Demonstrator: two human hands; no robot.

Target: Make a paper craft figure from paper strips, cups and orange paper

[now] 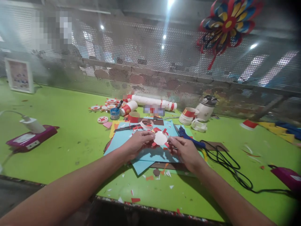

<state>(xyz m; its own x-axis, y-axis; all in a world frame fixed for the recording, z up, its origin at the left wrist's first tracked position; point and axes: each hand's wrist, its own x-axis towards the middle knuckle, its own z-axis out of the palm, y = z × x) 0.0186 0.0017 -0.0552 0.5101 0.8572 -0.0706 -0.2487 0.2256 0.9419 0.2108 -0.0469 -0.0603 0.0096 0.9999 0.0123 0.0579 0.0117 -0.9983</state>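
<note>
A white paper disc (pixel 161 138) with red tabs around its rim is held up between my two hands, above light blue paper sheets (pixel 122 142). My left hand (pixel 138 142) pinches its left edge between thumb and fingers. At the opposite edge, my right hand (pixel 184 149) grips it with closed fingers. Just behind the disc lie a roll of white tape (pixel 146 124) and a red paper ring (pixel 134 117). A blue glue gun (pixel 188 136) rests on the sheets beyond my right hand, its black cord trailing right.
Finished-looking red and white discs (pixel 102 119) and a small blue jar (pixel 115 113) stand at the back left. Behind lies a long white tube (pixel 150 102); a white kettle-like container (pixel 206 108) is to its right. Purple power strips (pixel 33 138) sit on the green table (pixel 77 125). Paper scraps litter the front.
</note>
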